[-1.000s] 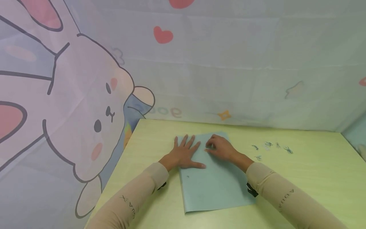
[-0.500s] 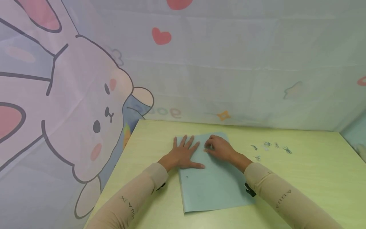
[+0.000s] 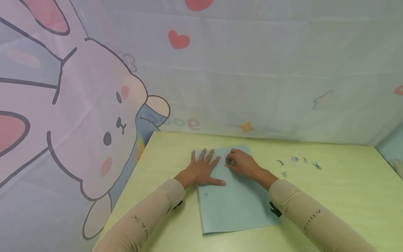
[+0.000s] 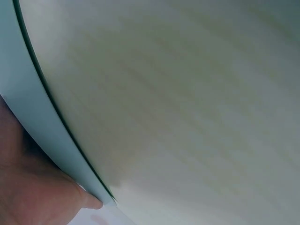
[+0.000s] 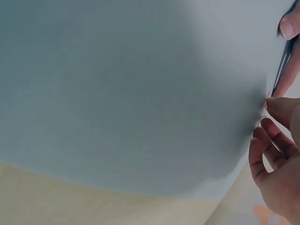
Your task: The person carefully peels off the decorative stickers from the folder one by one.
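Observation:
A light blue sheet (image 3: 239,206) lies on the table, with one small dark mark near its left edge. My left hand (image 3: 201,171) rests flat on its upper left part, fingers spread and thumb pointing right; its side shows by the blue edge in the left wrist view. My right hand (image 3: 244,162) is over the upper middle of the sheet, thumb and fingers bent with their tips together close to the surface. In the right wrist view the thumb (image 5: 279,108) and curled fingers (image 5: 267,145) are right at the sheet. I cannot tell whether a small thing is between them.
Several small dark insect shapes, one beetle-like (image 3: 316,166), lie on the yellow-green table (image 3: 340,196) to the right of the sheet. Behind the table hangs a pale cloth (image 3: 270,87) with hearts. A printed rabbit (image 3: 97,115) covers the left side.
Both hands and the sheet stay in place. Only the head view shifts slightly.

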The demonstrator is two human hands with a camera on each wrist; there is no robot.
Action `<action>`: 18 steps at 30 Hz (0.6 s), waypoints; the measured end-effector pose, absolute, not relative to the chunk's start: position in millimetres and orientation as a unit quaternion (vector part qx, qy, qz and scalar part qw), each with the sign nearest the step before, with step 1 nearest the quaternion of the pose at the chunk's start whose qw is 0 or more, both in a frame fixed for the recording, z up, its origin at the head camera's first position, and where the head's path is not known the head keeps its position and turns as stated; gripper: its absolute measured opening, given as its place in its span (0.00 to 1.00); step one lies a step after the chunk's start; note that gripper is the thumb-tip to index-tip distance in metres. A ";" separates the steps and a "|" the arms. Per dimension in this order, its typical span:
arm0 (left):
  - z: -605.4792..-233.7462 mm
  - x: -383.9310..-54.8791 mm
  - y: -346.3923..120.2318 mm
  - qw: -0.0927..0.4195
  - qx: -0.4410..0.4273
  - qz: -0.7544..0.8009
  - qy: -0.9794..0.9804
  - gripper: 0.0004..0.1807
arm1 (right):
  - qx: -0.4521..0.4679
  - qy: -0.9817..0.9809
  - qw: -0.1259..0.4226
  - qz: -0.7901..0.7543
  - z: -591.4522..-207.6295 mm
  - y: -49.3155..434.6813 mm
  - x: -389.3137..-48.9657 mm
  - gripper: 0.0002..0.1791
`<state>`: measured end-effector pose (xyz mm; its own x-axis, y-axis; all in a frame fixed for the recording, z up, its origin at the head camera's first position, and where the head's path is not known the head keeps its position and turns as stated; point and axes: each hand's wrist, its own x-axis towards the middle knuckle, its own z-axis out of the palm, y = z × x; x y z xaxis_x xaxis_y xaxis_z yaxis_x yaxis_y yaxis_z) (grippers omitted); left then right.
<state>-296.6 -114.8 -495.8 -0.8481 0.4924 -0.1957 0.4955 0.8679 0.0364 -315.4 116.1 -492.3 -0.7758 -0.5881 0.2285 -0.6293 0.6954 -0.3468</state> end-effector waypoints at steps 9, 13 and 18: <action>-495.0 -296.7 -114.6 0.103 0.256 -0.002 0.961 0.63 | 0.347 -0.911 0.053 0.215 -494.0 114.4 -314.4 0.05; -494.4 -296.1 -114.9 0.107 0.255 -0.001 0.961 0.63 | 0.343 -0.910 0.052 0.229 -492.3 112.3 -313.1 0.05; -494.4 -296.0 -115.5 0.105 0.255 -0.005 0.961 0.63 | 0.336 -0.905 0.046 0.257 -490.5 109.5 -311.5 0.05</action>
<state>-296.0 -115.5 -494.4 -0.8475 0.4896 -0.2048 0.4915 0.8697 0.0450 -311.5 109.5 -490.5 -0.7702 -0.5842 0.2558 -0.6314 0.6420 -0.4350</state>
